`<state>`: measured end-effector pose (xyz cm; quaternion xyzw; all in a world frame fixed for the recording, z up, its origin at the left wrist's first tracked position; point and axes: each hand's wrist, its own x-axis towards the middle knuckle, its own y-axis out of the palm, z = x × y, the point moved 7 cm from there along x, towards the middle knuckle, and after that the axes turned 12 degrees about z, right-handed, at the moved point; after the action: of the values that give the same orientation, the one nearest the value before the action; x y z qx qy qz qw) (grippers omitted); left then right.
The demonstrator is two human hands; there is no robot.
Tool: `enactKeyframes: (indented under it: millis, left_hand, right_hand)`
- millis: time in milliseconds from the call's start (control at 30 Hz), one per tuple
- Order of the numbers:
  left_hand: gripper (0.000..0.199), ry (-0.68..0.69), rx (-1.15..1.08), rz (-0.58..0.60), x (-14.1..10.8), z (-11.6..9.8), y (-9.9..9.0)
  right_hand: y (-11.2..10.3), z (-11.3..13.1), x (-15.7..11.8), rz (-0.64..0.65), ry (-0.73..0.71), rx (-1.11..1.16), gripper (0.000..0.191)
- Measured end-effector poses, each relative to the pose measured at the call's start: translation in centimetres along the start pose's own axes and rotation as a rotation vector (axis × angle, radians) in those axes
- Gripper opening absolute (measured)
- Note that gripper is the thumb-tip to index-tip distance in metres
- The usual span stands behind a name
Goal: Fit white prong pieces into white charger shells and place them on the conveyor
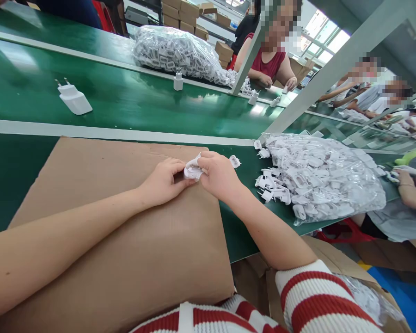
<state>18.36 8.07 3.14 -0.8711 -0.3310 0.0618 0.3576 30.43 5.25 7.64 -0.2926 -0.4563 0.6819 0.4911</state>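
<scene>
Over the right edge of a brown cardboard sheet (142, 249), both of my hands are closed on a white plastic charger housing (193, 172). My left hand (164, 181) pinches its left side between thumb and fingers. From the right, my right hand (219, 175) grips the other side, and its fingers hide part of the housing. Its open, hollow side seems to face up. A small white charger part with pins (235, 161) lies on the green table just beyond my right hand.
A clear bag of white charger parts (329, 180) spills onto the table at right. White plug chargers (75, 99) stand on the green conveyor (125, 99) ahead. Another full bag (180, 53) lies beyond it. A slanting metal post (319, 69) rises at right. Co-workers sit across and to the right.
</scene>
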Motion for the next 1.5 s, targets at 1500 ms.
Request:
enactKeyframes:
  millis: [1500]
  left_hand:
    - [0.042, -0.263, -0.722, 0.18, -1.2, 1.5, -0.3]
  right_hand:
    - [2.6, -0.7, -3.0, -0.317, -0.417, 0.58, 0.063]
